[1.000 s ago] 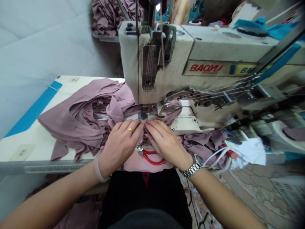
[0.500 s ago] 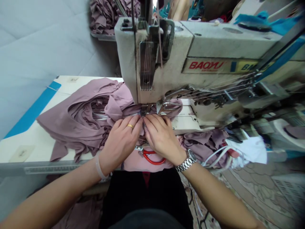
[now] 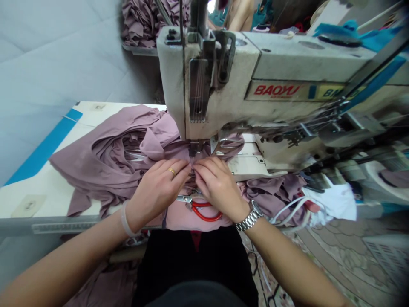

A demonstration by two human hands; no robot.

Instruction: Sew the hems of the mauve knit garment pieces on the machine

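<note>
Mauve fabric [image 3: 79,157] lies bunched on the left of the sewing machine [image 3: 275,59] bed and runs under the presser foot [image 3: 193,149]. Just in front of that foot, my left hand [image 3: 158,187] grips the cloth with its fingers drawn together. My right hand [image 3: 220,185] holds the same cloth from the other side, thumb tucked in. The fingertips of both hands nearly meet, and part of the seam is hidden under them. Red-handled scissors [image 3: 207,219] rest on a pink pad [image 3: 180,218] below my wrists.
More mauve cloth [image 3: 275,189] and a white piece of fabric [image 3: 338,200] hang at the table's right edge. A bin of mauve pieces [image 3: 140,25] stands behind on the left. Threads stretch along the machine's arm. A wall [image 3: 57,51] borders the left side.
My left hand has shifted slightly left and down, and a narrow gap now shows between the hands and the presser foot. My right hand has drawn back a little; the scissors stay put.
</note>
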